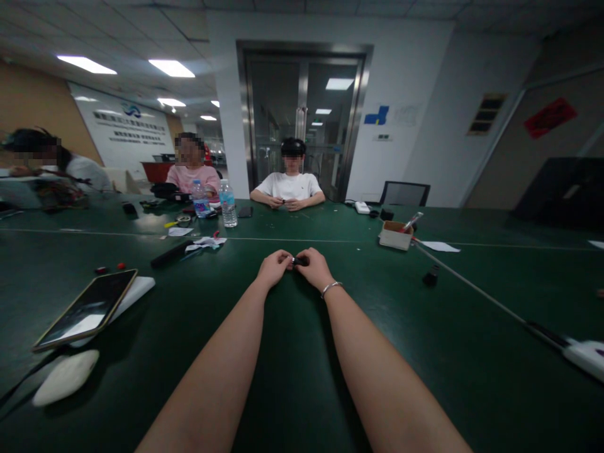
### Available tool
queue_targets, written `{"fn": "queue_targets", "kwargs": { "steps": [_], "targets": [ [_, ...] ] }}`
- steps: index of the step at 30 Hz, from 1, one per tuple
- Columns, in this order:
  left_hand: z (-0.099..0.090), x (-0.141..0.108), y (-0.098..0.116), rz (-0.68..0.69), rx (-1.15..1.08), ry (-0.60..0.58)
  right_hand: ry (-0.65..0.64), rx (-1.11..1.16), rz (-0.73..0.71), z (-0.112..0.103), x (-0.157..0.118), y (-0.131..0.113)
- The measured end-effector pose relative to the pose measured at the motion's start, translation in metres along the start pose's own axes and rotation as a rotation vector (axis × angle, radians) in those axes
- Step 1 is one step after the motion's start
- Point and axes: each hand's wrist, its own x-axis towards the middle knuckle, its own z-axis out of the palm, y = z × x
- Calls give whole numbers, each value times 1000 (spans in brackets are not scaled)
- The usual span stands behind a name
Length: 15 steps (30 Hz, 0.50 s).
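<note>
Both of my arms reach forward over the dark green table (302, 352). Between my hands is a small black object with a shiny silvery end (298, 261), too small to name. My left hand (275, 267) pinches its shiny end. The fingers of my right hand (314, 267), closed too, grip the black part from the other side. A silver bracelet (331, 288) circles my right wrist. My fingers hide much of the object.
To the left lie a phone (89, 308) and a white rounded item (67, 377). Water bottles (228, 204) stand farther back. On the right are a small box (395, 236), a black item (431, 275) and a cable (472, 284). A person in white (292, 187) sits opposite.
</note>
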Motion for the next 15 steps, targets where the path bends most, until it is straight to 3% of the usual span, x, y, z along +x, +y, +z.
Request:
{"fn": "queue_targets", "kwargs": {
  "steps": [15],
  "targets": [
    [-7, -7, 8, 21, 188, 237, -33, -120, -150, -4, -2, -22]
  ]
}}
